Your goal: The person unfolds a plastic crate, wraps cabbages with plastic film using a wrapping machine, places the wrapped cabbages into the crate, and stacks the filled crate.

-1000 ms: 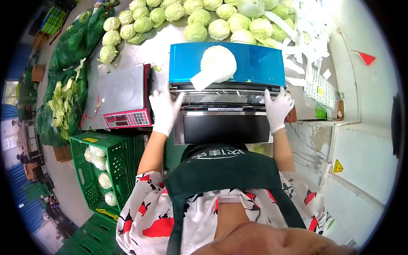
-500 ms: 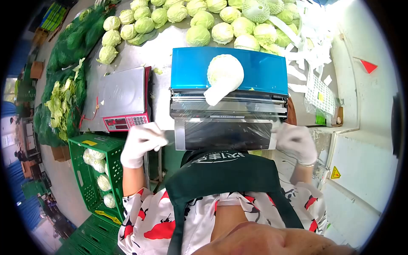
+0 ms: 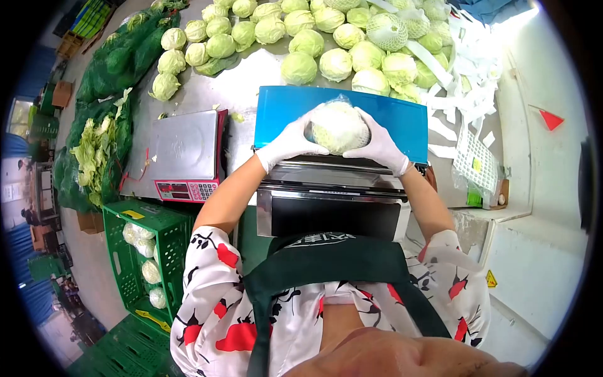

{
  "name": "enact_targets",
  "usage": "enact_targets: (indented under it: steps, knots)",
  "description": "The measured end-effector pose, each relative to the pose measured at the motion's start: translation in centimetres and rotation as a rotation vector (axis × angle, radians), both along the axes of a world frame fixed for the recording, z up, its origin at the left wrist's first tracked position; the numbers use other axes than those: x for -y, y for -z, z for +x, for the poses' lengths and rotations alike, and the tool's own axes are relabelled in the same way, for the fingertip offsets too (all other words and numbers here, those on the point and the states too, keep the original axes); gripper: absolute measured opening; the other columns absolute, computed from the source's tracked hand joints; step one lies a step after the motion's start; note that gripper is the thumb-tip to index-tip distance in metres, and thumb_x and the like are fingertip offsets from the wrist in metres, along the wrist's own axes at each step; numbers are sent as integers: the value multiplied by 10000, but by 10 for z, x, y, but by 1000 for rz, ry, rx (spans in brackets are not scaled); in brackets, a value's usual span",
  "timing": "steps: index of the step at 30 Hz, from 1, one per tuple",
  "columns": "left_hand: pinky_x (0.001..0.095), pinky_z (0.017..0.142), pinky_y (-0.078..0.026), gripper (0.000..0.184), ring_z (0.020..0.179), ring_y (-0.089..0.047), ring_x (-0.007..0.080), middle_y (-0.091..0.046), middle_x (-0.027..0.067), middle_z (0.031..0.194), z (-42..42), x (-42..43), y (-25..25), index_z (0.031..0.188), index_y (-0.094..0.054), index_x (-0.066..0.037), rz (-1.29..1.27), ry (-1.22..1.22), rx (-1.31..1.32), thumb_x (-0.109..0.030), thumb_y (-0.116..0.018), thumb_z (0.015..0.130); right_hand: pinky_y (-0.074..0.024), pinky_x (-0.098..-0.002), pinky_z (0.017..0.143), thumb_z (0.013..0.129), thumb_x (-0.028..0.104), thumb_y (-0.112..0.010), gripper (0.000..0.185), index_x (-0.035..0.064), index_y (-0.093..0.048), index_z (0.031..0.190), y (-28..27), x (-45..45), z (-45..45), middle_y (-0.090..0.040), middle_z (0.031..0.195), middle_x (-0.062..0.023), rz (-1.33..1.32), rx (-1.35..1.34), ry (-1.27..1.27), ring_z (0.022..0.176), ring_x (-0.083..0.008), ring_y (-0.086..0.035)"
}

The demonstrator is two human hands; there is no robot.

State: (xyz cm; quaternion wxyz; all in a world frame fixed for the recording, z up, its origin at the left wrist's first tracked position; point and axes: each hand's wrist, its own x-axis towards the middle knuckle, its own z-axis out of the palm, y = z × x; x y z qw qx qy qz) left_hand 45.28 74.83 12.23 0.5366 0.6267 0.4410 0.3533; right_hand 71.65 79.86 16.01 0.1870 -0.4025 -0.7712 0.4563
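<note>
Clasping pale cabbage (image 3: pixel 340 130) between curved left hand (image 3: pixel 291 143) and curved right hand (image 3: pixel 383 146). Holding it over blue panel (image 3: pixel 403 120).

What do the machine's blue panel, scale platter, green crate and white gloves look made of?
Blue panel: smooth, slightly glossy; painted metal or plastic, can't tell which.
Scale platter: likely stainless steel, from its plain grey, satin look.
Green crate: probably moulded plastic, given the uniform colour and regular perforations.
White gloves: thin and close-fitting; likely latex or nitrile.
</note>
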Motion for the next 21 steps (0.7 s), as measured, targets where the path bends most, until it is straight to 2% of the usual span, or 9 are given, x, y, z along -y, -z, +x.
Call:
enact_targets:
  steps: [4, 5, 7, 10, 12, 14, 18, 20, 21]
  knots:
    - [268, 755, -555, 771, 903, -651, 144, -640, 110, 1123, 17, 55, -33, 1469, -358, -35, -557, -36, 305, -302, -763, 870, -471, -311, 997, 799, 410, -805, 909, -19, -369, 1471, -42, 66, 8, -560, 1335, -144, -643, -215, 185, 1205, -183, -541]
    - [238, 589, -528, 674, 742, -626, 100, -645, 78, 1018, 24, 77, -30, 1446, -371, -49, -413, 7, 237, -314, -703, 921, -473, -302, 989, 829, 402, -780, 868, -17, -372, 1471, -51, 88, 17, -556, 1338, -134, -712, -191, 160, 1206, -167, -531]
    - [251, 634, -555, 700, 806, -655, 129, -658, 98, 1048, 26, 128, -47, 1470, -348, -54, -710, 162, 236, -330, -695, 928, -477, -294, 976, 882, 392, -728, 792, -14, -380, 1467, -53, 139, 38, -557, 1337, -124, -784, -115, 101, 1199, -156, -531]
    - [312, 712, -596, 692, 902, -695, 194, -671, 159, 1128, 37, 186, -33, 1422, -439, -20, -660, 279, 130, -441, -674, 925, -508, -284, 915, 931, 410, -662, 739, -12, -376, 1466, -31, 205, 56, -586, 1302, -117, -759, 113, 13, 1130, -165, -587]
    - [318, 697, -597, 627, 909, -705, 233, -672, 166, 1104, 36, 190, -4, 1377, -467, 4, -1022, 259, 212, -420, -642, 949, -496, -273, 894, 944, 455, -627, 710, 5, -409, 1448, 0, 219, 52, -604, 1268, -107, -860, -111, 107, 1102, -147, -590]
    - [342, 732, -592, 669, 894, -716, 259, -686, 185, 1103, 38, 189, 12, 1329, -521, 33, -1008, 223, 179, -516, -591, 954, -477, -268, 901, 947, 458, -621, 684, 21, -430, 1437, 15, 207, 51, -608, 1258, -95, -1087, -51, 172, 1102, -133, -578]
    - [327, 897, -539, 645, 1054, -669, 234, -657, 189, 1190, 31, 214, 13, 1350, -524, 18, -1152, 74, 442, -521, -513, 997, -470, -260, 890, 967, 412, -602, 574, 39, -510, 1394, 16, 205, 62, -629, 1231, -78, -1526, -138, 214, 1002, -116, -611]
    - [306, 975, -495, 542, 1168, -610, 214, -632, 168, 1257, 19, 233, 12, 1374, -506, 14, -1177, -3, 602, -400, -527, 1025, -478, -280, 909, 968, 340, -620, 504, 1, -563, 1337, 18, 218, 73, -650, 1197, -92, -1314, -218, 172, 989, -150, -630]
    - [301, 965, -503, 490, 1133, -628, 194, -645, 137, 1248, 17, 244, 14, 1364, -515, 17, -978, -25, 482, -318, -566, 1010, -479, -285, 911, 962, 315, -634, 494, -13, -567, 1326, 15, 227, 76, -657, 1183, -95, -1129, -163, 142, 990, -155, -632]
